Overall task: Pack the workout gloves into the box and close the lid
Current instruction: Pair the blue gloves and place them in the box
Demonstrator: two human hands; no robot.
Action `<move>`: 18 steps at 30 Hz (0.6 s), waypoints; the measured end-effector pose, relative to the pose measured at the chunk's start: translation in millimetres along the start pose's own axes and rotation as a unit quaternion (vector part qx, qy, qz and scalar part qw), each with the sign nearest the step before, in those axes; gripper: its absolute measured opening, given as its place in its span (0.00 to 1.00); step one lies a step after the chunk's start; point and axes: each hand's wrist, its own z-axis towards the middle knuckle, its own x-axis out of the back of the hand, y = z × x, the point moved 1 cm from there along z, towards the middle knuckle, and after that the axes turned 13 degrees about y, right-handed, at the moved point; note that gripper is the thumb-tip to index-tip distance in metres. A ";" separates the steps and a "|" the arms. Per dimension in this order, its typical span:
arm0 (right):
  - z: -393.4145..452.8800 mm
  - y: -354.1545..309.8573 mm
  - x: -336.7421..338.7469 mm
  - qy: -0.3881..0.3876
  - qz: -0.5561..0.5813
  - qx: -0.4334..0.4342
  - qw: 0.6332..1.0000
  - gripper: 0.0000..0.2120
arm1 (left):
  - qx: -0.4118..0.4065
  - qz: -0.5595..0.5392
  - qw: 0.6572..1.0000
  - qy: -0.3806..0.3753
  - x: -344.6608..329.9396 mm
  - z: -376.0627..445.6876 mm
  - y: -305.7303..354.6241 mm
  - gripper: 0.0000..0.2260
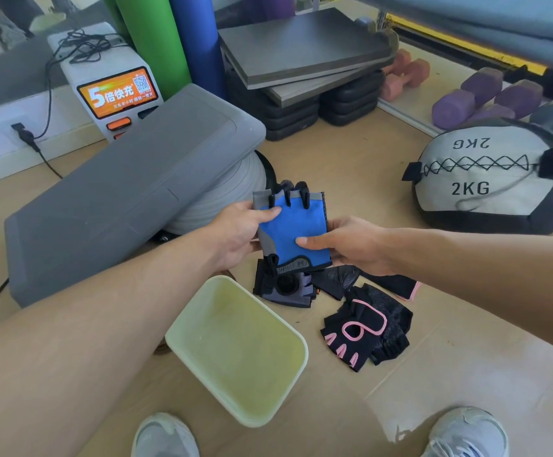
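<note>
— Two hands on it: our left hand (235, 232) and right hand (344, 245) pinch the blue glove (293, 230) by its side edges, held flat above the floor.

— Where's the box (235, 349)?

— Open, just below and toward us, nearer our left hand.

Blue glove (293, 230): fingerless, blue panel with grey trim and black finger openings, held flat in the air above the floor, finger ends pointing away, pinched at its left edge by the left hand (235, 235) and at its lower right edge by the right hand (351, 244). Grey and black glove (285, 286): lying on the floor directly below it. Black gloves with pink trim (366, 331): lying in a heap on the floor, just right of the box. Box (239, 349): pale green, rectangular with rounded corners, open, standing on the floor, nothing inside. Lid: cannot be made out.
</note>
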 end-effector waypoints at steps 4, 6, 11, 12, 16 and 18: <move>-3.7 4.6 -6.3 -0.011 -0.018 0.004 1.000 0.15 | 0.001 0.059 0.998 -0.015 12.0 0.7 0.2 0.08; -5.6 7.7 -11.1 -0.006 -0.014 0.013 1.000 0.14 | 0.002 0.093 0.996 -0.014 21.9 2.7 -2.4 0.12; -4.3 12.9 -21.4 -0.005 -0.006 0.014 1.000 0.08 | 0.012 0.182 0.983 -0.011 44.3 9.1 -12.8 0.18; -4.0 13.1 -23.0 -0.006 -0.009 0.013 1.000 0.09 | 0.018 0.194 0.981 -0.009 47.2 11.0 -14.8 0.20; -0.4 17.0 -26.1 -0.007 -0.014 -0.004 1.000 0.08 | 0.045 0.218 0.974 -0.026 52.1 13.8 -17.7 0.20; 0.1 20.0 -27.4 -0.018 0.002 -0.022 1.000 0.08 | 0.054 0.225 0.972 -0.042 53.2 15.4 -19.6 0.25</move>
